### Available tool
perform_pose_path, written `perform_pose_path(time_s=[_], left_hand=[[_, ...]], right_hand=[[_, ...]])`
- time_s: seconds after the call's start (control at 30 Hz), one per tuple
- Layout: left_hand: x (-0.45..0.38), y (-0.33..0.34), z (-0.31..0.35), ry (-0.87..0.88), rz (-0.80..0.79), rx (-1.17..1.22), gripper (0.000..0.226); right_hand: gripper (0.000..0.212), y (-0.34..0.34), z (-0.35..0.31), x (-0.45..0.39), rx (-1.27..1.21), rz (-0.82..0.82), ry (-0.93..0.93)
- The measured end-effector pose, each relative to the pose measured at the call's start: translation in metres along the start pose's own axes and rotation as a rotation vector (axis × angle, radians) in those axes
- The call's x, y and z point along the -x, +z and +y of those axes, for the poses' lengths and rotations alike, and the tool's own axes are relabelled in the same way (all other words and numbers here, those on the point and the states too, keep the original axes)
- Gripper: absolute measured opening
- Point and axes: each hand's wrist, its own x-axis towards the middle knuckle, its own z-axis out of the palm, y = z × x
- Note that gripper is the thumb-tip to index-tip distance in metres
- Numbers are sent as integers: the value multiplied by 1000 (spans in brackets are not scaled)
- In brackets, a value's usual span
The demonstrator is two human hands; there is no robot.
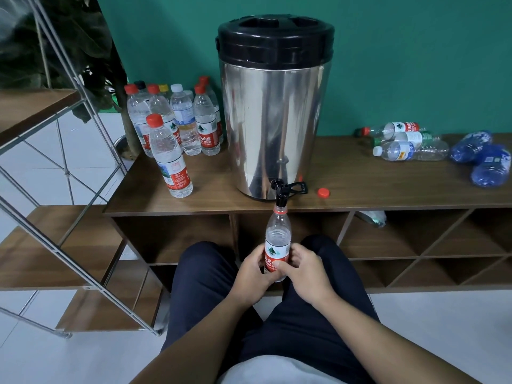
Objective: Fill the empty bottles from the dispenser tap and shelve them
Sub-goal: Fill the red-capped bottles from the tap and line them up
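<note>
A steel dispenser [273,120] with a black lid stands on the wooden cabinet top [360,184]. Its black tap [282,194] hangs over the front edge. Directly under the tap an uncapped clear bottle with a red label [278,234] is held upright, its mouth at the spout. My left hand [253,268] grips the bottle's lower left side and my right hand [302,266] grips its lower right side. A loose red cap [323,193] lies on the cabinet top right of the tap.
Several capped bottles [182,120] stand at the back left, one more [169,159] nearer the edge. Empty bottles [401,141] and crushed blue ones [483,159] lie at the right. A metal-framed wooden shelf [55,245] stands on the left. Open cubbies [415,245] sit below.
</note>
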Motion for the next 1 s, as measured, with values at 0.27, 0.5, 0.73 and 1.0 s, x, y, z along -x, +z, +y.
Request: perform_pose_path(time_s=[0.27,0.5,0.73,1.0], left_hand=[[-11,11,-8,-35,60,-8,63],[-16,12,-10,-29,65,32,63],[-17,8,-10,-15,56,46,66],[-16,4,-8,-4,56,49,67]], right_hand=[[32,-1,-1,0,-31,43,-6],[28,0,0,-3,-38,46,4],[29,6,-1,-4,-34,50,1],[29,7,-1,-6,-25,47,8]])
